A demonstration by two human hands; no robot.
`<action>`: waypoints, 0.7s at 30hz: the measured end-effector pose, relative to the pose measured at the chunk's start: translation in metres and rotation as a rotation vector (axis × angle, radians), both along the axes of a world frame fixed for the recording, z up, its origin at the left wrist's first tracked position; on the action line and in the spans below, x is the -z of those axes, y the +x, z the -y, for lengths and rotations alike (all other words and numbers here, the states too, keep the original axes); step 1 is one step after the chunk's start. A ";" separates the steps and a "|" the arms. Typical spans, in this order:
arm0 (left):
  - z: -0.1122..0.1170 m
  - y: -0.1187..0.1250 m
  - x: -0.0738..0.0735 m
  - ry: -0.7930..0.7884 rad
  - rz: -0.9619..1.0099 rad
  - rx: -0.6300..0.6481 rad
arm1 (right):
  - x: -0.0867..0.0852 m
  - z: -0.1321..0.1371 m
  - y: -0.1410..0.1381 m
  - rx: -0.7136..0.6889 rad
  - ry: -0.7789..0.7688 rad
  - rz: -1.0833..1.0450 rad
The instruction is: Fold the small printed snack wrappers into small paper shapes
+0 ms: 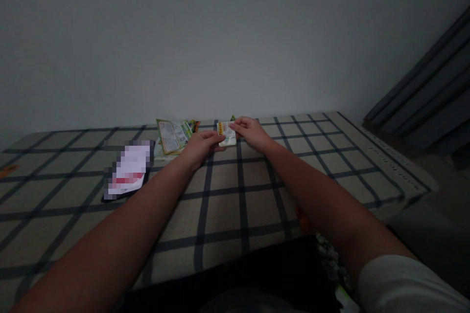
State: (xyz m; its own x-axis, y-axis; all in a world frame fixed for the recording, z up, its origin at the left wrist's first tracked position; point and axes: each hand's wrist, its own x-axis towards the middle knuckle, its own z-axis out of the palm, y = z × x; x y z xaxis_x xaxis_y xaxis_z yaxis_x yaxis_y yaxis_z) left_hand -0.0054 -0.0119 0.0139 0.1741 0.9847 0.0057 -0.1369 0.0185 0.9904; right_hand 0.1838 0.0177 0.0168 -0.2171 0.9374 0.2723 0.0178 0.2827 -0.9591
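Between my two hands is a small printed packet [229,138], pale with yellow and red print and a greenish lower part. My left hand [201,146] pinches its left side, the thumb lying over the front. At the upper right edge, my right hand [251,132] grips it with thumb and fingers. A bit of green shows just behind the packet by my right fingertips; what it belongs to is hidden. Left of my left hand lies a pile of green and white printed packets [172,138], partly covered by that hand.
A phone or tablet [129,168] with a lit, blurred screen lies left of my left forearm. Underneath is a checked tablecloth [223,200]. The wall [235,39] stands right behind the table. A dark curtain [429,68] hangs at the right. An orange patch [8,171] shows at the far left.
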 end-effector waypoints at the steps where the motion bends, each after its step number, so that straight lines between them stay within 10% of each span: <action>1: 0.000 0.000 0.001 0.007 -0.017 -0.005 | 0.001 0.000 0.000 -0.005 0.011 0.014; 21: 0.004 -0.001 -0.001 0.177 -0.169 -0.022 | -0.002 0.004 0.000 -0.049 0.028 0.081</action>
State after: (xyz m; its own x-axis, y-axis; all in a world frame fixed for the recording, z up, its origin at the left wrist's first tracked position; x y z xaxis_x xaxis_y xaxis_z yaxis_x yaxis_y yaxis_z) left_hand -0.0060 -0.0162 0.0153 0.1662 0.9744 0.1515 0.0322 -0.1589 0.9868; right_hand 0.1840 0.0139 0.0191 -0.2854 0.9173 0.2776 0.0806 0.3115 -0.9468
